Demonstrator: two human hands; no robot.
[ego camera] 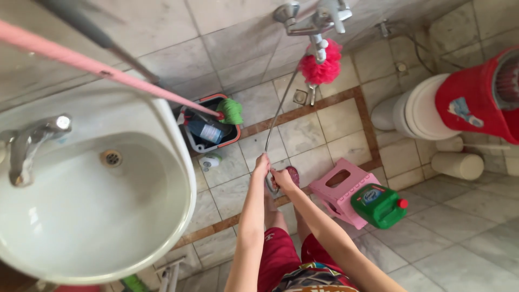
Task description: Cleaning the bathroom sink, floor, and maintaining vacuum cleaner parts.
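Two hands meet low on the shower hose [278,111]: left hand [262,165] clenched around it, right hand [282,178] gripping just below, above the floor [459,238]. Keeping both grips close, judged best, avoids kinking near the wall tap [311,19].

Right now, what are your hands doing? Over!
Left hand shut on shower hose. Right hand gripping the hose's lower end. Pink stool with green jug stands close to the right.
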